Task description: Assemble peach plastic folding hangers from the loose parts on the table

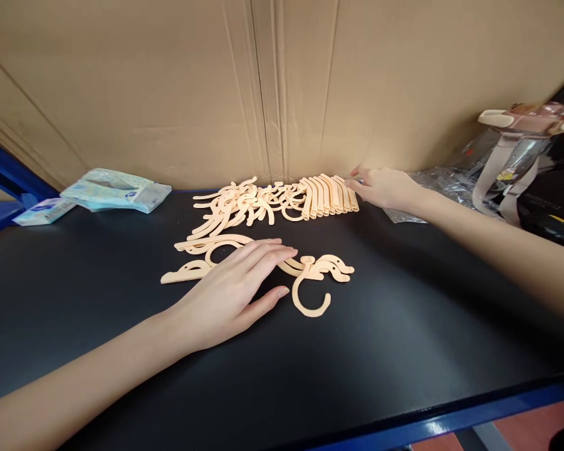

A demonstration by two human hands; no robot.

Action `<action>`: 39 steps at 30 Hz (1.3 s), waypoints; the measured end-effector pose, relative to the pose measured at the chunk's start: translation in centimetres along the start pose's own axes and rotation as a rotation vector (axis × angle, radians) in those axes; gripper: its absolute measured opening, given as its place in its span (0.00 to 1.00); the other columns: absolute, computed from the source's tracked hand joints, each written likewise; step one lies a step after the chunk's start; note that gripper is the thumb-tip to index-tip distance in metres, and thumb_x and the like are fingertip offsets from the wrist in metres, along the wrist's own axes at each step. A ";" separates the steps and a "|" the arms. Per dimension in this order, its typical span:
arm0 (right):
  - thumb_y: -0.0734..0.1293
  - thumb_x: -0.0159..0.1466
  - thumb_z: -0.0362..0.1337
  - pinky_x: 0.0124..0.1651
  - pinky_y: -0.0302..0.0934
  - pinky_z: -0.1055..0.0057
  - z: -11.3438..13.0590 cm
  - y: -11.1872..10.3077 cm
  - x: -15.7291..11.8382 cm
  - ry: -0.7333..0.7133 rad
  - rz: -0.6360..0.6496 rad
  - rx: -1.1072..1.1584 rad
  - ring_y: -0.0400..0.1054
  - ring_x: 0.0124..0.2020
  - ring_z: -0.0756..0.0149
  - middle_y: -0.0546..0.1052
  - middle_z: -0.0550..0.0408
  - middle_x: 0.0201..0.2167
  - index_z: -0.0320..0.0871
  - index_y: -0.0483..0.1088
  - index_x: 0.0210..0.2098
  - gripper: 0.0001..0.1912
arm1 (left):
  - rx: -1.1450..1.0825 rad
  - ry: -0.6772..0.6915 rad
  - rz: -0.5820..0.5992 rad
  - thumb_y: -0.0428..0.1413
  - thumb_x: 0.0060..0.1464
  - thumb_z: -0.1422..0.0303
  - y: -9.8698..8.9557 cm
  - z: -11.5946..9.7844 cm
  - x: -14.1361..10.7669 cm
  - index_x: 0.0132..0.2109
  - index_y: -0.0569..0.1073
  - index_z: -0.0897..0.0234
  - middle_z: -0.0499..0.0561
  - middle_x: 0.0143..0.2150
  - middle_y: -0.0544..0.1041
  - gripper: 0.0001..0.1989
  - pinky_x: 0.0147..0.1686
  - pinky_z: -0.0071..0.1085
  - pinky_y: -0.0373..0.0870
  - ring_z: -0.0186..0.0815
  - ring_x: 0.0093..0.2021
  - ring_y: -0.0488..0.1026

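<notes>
My left hand (239,282) lies flat with its fingers stretched over several peach plastic hanger parts (188,272), covering some of them. By its fingertips is a loose hanger hook (310,310), touching curved pieces with small holes (336,266). Farther back, my right hand (385,186) is at the right end of a neat row of curved hanger arms (324,197). Its thumb and forefinger are apart, close to the last arm, and nothing shows between them. Left of the row lies a jumbled heap of hooks and arms (235,203).
Two tissue packs (117,188) (44,212) sit at the back left. Clear plastic wrapping (444,185) and a strapped water bottle (521,150) stand at the right. Cardboard (169,94) walls the rear of the black table (404,344), which has a blue front edge (451,416).
</notes>
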State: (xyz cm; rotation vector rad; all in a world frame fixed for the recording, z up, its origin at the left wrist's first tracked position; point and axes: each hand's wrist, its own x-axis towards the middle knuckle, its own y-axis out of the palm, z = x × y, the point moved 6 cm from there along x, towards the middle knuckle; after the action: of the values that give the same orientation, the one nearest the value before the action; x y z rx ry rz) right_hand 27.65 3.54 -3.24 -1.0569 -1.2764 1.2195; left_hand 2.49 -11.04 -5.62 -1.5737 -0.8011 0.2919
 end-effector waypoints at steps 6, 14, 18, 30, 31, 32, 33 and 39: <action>0.60 0.63 0.46 0.44 0.61 0.62 0.1 1.2 1.5 -0.030 0.091 0.054 0.71 0.46 0.50 0.78 0.42 0.43 0.37 0.62 0.59 0.29 | -0.009 0.010 -0.004 0.47 0.66 0.63 0.0 -0.1 0.0 0.62 0.60 0.60 0.55 0.61 0.68 0.20 0.62 0.43 0.63 0.43 0.65 0.60; 0.63 0.61 0.42 0.32 0.62 0.71 0.4 1.2 1.7 -0.069 0.237 0.237 0.72 0.30 0.63 0.78 0.51 0.31 0.38 0.67 0.52 0.22 | 0.001 0.006 0.009 0.46 0.66 0.62 0.2 0.0 0.1 0.62 0.60 0.61 0.55 0.62 0.67 0.20 0.62 0.43 0.63 0.43 0.66 0.59; 0.63 0.59 0.39 0.33 0.62 0.69 0.2 1.1 1.7 -0.044 0.229 0.218 0.72 0.30 0.61 0.79 0.50 0.31 0.38 0.68 0.51 0.21 | -0.008 0.002 0.011 0.46 0.66 0.62 0.1 0.0 0.1 0.62 0.60 0.60 0.55 0.62 0.67 0.20 0.62 0.43 0.62 0.43 0.65 0.59; 0.62 0.60 0.41 0.36 0.59 0.67 -0.4 0.5 1.7 -0.021 0.050 0.134 0.72 0.38 0.53 0.78 0.44 0.34 0.34 0.66 0.54 0.26 | 0.007 0.016 0.003 0.46 0.66 0.62 0.2 0.0 -0.1 0.62 0.60 0.61 0.54 0.62 0.67 0.20 0.62 0.41 0.63 0.41 0.66 0.59; 0.62 0.60 0.42 0.36 0.59 0.66 -0.5 0.2 1.6 -0.016 0.015 0.135 0.72 0.39 0.53 0.78 0.44 0.34 0.34 0.65 0.55 0.26 | 0.014 0.019 0.001 0.46 0.66 0.62 0.3 0.0 -0.1 0.63 0.60 0.61 0.54 0.62 0.67 0.20 0.62 0.40 0.63 0.41 0.66 0.59; 0.62 0.61 0.44 0.36 0.59 0.66 -0.5 -0.3 1.3 -0.011 -0.021 0.139 0.71 0.38 0.53 0.78 0.44 0.33 0.34 0.64 0.56 0.27 | 0.022 0.024 -0.001 0.46 0.66 0.62 0.3 0.0 -0.1 0.63 0.60 0.61 0.54 0.62 0.67 0.20 0.62 0.40 0.63 0.40 0.65 0.59; 0.62 0.61 0.45 0.35 0.58 0.66 -0.5 -0.7 0.9 -0.010 -0.056 0.151 0.71 0.37 0.53 0.78 0.46 0.31 0.34 0.64 0.56 0.28 | 0.033 0.029 0.001 0.46 0.67 0.62 0.3 0.0 -0.1 0.63 0.60 0.61 0.53 0.63 0.67 0.21 0.62 0.40 0.62 0.40 0.65 0.59; 0.60 0.60 0.37 0.31 0.57 0.69 2.1 -2.6 -3.9 -0.279 -0.182 0.269 0.67 0.24 0.62 0.74 0.59 0.21 0.39 0.63 0.55 0.24 | 0.078 0.066 0.007 0.46 0.67 0.61 0.4 -0.1 -0.1 0.64 0.61 0.61 0.51 0.65 0.65 0.22 0.64 0.41 0.60 0.39 0.68 0.57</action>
State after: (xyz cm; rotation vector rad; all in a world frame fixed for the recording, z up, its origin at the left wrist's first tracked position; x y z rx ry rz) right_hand 26.05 -0.78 -0.92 -0.5791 -1.3403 1.3847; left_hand 2.56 -11.19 -5.98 -1.5055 -0.7251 0.2722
